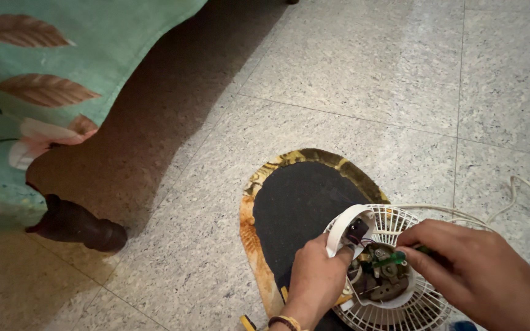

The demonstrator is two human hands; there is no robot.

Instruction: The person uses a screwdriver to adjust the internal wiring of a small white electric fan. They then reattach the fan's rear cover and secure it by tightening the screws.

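The right hand (473,270) is coming in from the lower right, its fingers pressed together and pinching a green tool (394,259), whose tip is pointing left into the exposed motor (378,279). How far the tool runs back into the palm is hidden by the fingers. The left hand (314,279) is rising from the bottom edge, fingers curled, its thumb and fingertips gripping the edge of a white housing (346,225) just beside the motor; a beaded band (284,321) is circling its wrist.

The motor is sitting in the middle of a white fan grille (412,306), which is lying flat at the lower right of the view, partly cut off by the bottom edge. Small dark parts and thin wires are showing inside the housing, too small to tell apart.

The grille is resting partly on a dark oval mat (295,202) with a worn yellow-brown rim, and partly on the speckled tile floor (369,73). A white cord (522,187) is trailing from behind the fan to the right, looping over the floor.

Well apart, at the upper left, a green cloth (81,37) printed with brown leaves is hanging over a piece of furniture, and a dark wooden leg (78,224) is standing on the floor beneath it in shadow.
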